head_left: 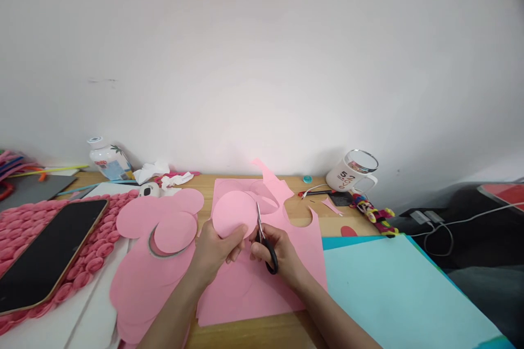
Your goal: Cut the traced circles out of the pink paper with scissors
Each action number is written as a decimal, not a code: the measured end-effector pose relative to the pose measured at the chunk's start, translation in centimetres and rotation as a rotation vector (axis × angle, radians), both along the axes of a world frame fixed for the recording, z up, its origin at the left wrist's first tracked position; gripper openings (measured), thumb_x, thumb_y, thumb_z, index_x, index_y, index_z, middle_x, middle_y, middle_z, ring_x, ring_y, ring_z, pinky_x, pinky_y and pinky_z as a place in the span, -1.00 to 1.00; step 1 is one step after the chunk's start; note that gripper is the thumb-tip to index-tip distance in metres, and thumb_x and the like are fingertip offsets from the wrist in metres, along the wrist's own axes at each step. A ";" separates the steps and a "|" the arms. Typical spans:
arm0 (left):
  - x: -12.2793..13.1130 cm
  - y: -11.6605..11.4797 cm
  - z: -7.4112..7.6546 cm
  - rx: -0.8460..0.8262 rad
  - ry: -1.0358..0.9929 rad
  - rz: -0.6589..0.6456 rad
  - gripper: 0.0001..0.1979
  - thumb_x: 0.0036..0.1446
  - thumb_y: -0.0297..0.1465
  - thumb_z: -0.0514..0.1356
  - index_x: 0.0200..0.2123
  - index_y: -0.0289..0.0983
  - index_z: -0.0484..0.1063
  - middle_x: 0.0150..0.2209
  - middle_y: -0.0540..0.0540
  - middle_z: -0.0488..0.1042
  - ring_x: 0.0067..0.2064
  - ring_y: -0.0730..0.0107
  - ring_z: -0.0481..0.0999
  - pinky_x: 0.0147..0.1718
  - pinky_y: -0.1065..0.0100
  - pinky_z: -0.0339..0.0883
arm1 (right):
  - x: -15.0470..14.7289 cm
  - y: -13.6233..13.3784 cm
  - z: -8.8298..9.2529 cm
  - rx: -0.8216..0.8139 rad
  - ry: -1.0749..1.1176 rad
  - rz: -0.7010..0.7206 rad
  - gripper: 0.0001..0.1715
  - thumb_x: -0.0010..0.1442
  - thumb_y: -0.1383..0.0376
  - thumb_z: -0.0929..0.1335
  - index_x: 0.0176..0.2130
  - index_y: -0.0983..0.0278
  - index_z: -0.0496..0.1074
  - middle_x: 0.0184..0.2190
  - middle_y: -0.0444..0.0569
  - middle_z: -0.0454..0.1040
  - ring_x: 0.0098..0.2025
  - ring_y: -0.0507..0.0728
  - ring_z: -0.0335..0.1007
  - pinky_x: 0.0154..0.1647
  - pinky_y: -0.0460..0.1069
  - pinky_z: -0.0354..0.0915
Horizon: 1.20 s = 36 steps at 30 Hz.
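My left hand (223,248) pinches a pink paper circle (233,211) by its lower edge, thumb on top. In my right hand (278,253) is a pair of scissors (269,256) with black handles, its blades pointing up along the circle's right edge. A curling pink offcut (276,185) rises behind the circle. Beneath both hands lie pink paper sheets (262,305), the upper right one with a rounded cut-out. To the left is a pile of cut pink paper circles (151,272), with a roll of tape (158,248) partly covered by one of them.
A phone (53,251) rests on a pink puffy mat (94,245) at left. Along the wall are a white bottle (109,161), crumpled tissues (151,172), a mug (352,174) and a pen (317,193). Light blue sheets (397,294) lie at right, near a small toy figure (374,214) and cables (440,229).
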<state>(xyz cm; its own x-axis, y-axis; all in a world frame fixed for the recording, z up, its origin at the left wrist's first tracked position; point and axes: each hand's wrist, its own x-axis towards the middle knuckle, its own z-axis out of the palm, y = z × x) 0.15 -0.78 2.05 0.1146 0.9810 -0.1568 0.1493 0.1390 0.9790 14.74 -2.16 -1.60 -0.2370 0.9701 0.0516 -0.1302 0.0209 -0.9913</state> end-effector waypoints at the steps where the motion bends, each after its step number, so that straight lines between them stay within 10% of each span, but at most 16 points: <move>1: 0.0 0.0 0.1 -0.005 -0.010 0.001 -0.68 -0.08 -0.30 0.17 -0.76 -0.28 0.23 -0.83 0.08 0.17 -0.74 0.58 0.10 -0.69 0.44 0.02 | 0.0 0.0 0.0 -0.006 0.003 -0.001 -0.64 -0.04 0.07 0.42 -0.48 0.30 0.31 -0.64 -0.19 0.27 -0.58 -0.01 0.12 -0.55 -0.09 0.09; 36: 0.0 0.2 -0.8 -0.048 -0.173 0.014 -0.75 -0.14 -0.29 0.26 -0.59 -0.31 0.26 -0.81 0.14 0.15 -0.75 0.64 0.03 -0.73 0.47 -0.11 | 0.0 0.1 -0.4 0.003 0.061 -0.019 -0.51 -0.17 0.04 0.50 -0.52 0.27 0.22 -0.61 -0.23 0.10 -0.55 -0.03 -0.09 -0.57 -0.10 -0.11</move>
